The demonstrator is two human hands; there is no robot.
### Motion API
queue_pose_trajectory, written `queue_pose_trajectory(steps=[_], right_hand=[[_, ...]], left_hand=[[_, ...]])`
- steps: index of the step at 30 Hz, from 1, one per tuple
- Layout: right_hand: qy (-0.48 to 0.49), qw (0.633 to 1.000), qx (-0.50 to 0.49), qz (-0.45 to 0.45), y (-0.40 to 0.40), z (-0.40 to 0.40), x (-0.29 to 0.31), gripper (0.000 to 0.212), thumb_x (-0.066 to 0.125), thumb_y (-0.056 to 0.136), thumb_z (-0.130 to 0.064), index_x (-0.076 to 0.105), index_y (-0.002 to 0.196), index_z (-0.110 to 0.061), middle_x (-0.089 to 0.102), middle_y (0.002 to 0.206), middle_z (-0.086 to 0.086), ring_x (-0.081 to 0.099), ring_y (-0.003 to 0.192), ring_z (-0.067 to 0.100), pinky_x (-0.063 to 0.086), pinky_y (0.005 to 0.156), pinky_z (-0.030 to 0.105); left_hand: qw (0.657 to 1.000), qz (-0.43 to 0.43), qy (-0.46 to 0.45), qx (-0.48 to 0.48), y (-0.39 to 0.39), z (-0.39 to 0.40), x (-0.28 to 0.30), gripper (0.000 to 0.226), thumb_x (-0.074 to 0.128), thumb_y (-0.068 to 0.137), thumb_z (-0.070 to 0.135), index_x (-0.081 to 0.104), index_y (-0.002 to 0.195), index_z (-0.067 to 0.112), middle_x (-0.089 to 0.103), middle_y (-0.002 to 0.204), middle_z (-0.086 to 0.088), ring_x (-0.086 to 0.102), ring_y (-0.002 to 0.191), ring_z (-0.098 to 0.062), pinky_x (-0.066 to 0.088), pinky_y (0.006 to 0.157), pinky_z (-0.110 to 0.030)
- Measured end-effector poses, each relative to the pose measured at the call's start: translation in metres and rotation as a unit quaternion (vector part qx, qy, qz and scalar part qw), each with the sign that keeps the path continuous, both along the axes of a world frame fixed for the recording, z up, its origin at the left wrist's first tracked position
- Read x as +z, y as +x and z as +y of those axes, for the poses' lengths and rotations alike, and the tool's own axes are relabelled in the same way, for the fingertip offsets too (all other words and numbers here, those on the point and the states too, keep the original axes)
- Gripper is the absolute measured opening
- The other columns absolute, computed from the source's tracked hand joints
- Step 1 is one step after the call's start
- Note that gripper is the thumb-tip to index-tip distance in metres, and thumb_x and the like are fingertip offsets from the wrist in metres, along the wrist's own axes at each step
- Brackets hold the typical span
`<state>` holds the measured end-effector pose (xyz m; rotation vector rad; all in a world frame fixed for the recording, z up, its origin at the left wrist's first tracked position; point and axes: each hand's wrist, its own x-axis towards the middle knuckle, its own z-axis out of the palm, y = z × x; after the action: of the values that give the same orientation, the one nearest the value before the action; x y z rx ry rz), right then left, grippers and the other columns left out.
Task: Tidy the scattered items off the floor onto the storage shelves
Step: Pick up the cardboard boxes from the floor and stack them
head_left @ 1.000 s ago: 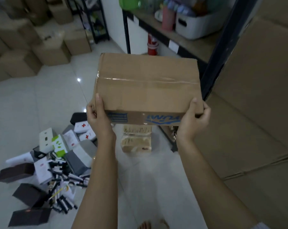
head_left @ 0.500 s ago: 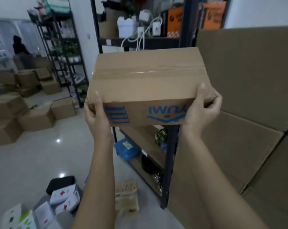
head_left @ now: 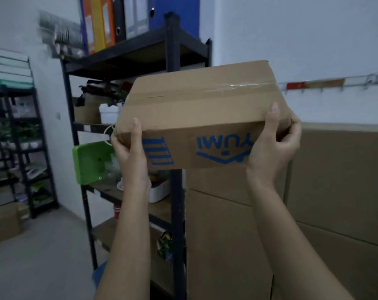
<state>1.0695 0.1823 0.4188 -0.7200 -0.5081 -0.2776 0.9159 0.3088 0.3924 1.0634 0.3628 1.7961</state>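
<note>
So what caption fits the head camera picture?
Both hands, left hand and right hand, lift a taped cardboard box beside black shelves.

— What have you got up there?
— A taped brown cardboard box (head_left: 196, 113) with upside-down blue print; my left hand (head_left: 130, 152) and right hand (head_left: 272, 148) grip its ends.
— And behind it?
— The black metal shelf rack (head_left: 173, 61), binders on top.

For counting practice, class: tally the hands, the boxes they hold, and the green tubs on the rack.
Hands: 2 (left hand, right hand)
Box: 1
Green tub: 1
Total: 4
</note>
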Motion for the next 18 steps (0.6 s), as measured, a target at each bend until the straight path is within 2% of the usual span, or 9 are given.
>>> queue_pose_trajectory(steps=[2, 4, 7, 10, 14, 18], right_hand=[[0.014, 1.000, -0.016, -0.005, 0.014, -0.011, 0.007, 0.044, 0.062, 0.092, -0.041, 0.060, 0.116, -0.004, 0.065, 0.106, -0.001, 0.061, 0.097, 0.008, 0.052, 0.091, 0.025], [0.022, 0.999, -0.035, -0.008, 0.029, -0.021, 0.014, 0.045, 0.061, 0.093, -0.040, 0.058, 0.115, 0.000, 0.061, 0.099, -0.003, 0.058, 0.091, 0.008, 0.051, 0.088, 0.021], [0.013, 0.999, -0.049, -0.011, 0.053, -0.032, 0.023, 0.043, 0.060, 0.094, -0.043, 0.059, 0.117, -0.007, 0.066, 0.108, 0.000, 0.062, 0.101, 0.010, 0.052, 0.090, 0.024], [-0.010, 0.998, -0.052, -0.020, 0.076, -0.040, 0.033, 0.042, 0.058, 0.093, -0.047, 0.057, 0.118, -0.014, 0.064, 0.109, -0.006, 0.060, 0.102, 0.005, 0.051, 0.091, 0.024], [-0.036, 0.996, -0.064, -0.042, 0.106, -0.042, 0.046, 0.038, 0.058, 0.094, -0.046, 0.050, 0.117, -0.016, 0.054, 0.096, -0.017, 0.053, 0.079, -0.014, 0.044, 0.071, 0.007], [-0.076, 0.992, -0.076, -0.059, 0.128, -0.030, 0.057, 0.033, 0.058, 0.095, -0.042, 0.041, 0.113, -0.019, 0.050, 0.095, -0.015, 0.051, 0.077, -0.010, 0.040, 0.062, 0.004]], left_hand=[[1.000, 0.011, 0.014, -0.023, 0.017, -0.005, 0.011, 0.039, 0.063, 0.089, 0.049, 0.035, 0.117, 0.049, 0.056, 0.123, 0.018, 0.061, 0.114, -0.009, 0.052, 0.099, -0.040], [0.999, 0.018, 0.029, -0.042, 0.036, -0.013, 0.020, 0.039, 0.065, 0.087, 0.049, 0.038, 0.115, 0.052, 0.057, 0.123, 0.017, 0.061, 0.113, -0.008, 0.052, 0.099, -0.040], [0.997, 0.012, 0.056, -0.060, 0.063, -0.017, 0.031, 0.059, 0.070, 0.085, 0.046, 0.037, 0.133, 0.037, 0.057, 0.131, 0.009, 0.061, 0.116, -0.010, 0.053, 0.098, -0.040], [0.996, 0.016, 0.070, -0.060, 0.090, -0.014, 0.040, 0.070, 0.076, 0.076, 0.053, 0.039, 0.131, 0.032, 0.056, 0.132, 0.004, 0.060, 0.117, -0.013, 0.052, 0.098, -0.042], [0.996, 0.019, 0.067, -0.056, 0.124, -0.006, 0.054, 0.081, 0.079, 0.071, 0.055, 0.037, 0.134, 0.027, 0.054, 0.132, 0.004, 0.057, 0.118, -0.013, 0.053, 0.097, -0.041], [0.996, 0.028, 0.082, -0.032, 0.151, 0.014, 0.070, 0.083, 0.079, 0.074, 0.049, 0.031, 0.137, 0.026, 0.050, 0.132, 0.004, 0.054, 0.118, -0.009, 0.053, 0.095, -0.031]])
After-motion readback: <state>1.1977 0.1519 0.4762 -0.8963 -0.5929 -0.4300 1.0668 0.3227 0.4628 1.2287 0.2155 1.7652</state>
